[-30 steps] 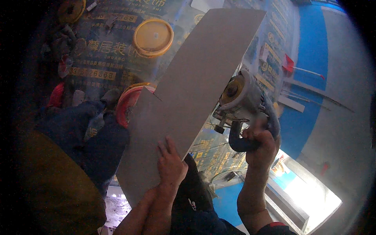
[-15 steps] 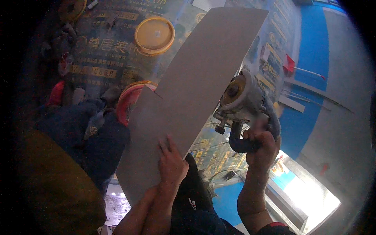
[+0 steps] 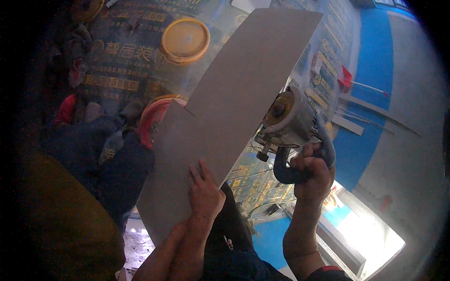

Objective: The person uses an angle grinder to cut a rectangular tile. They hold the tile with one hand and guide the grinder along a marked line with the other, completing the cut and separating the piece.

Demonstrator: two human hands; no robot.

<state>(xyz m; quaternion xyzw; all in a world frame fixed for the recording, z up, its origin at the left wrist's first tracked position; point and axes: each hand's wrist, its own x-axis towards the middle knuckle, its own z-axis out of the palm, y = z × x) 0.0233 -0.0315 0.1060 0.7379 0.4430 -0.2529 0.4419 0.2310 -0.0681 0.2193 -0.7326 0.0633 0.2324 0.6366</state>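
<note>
A long grey tile panel (image 3: 248,79) lies slanted in front of me, with a small notch in its left side. My left hand (image 3: 206,194) rests flat on its near part, fingers stretched out. In my right hand (image 3: 315,173) is a handheld tile cutter (image 3: 300,112), gripped by its dark curved handle. The cutter's round blade side sits against the panel's right edge. Whether the blade is spinning or touching the panel, I cannot tell.
A yellow bucket lid (image 3: 186,40) lies on the printed floor sheet (image 3: 112,98). A red bucket (image 3: 150,122) stands partly under the panel's left side. Another person in dark trousers (image 3: 84,145) is close at left. Pale strips (image 3: 349,125) lie at right; cables (image 3: 262,206) run beneath the cutter.
The cutter has shifted very slightly along the panel's right edge, with my right hand still around its handle. My left hand and the panel stay nearly where they were.
</note>
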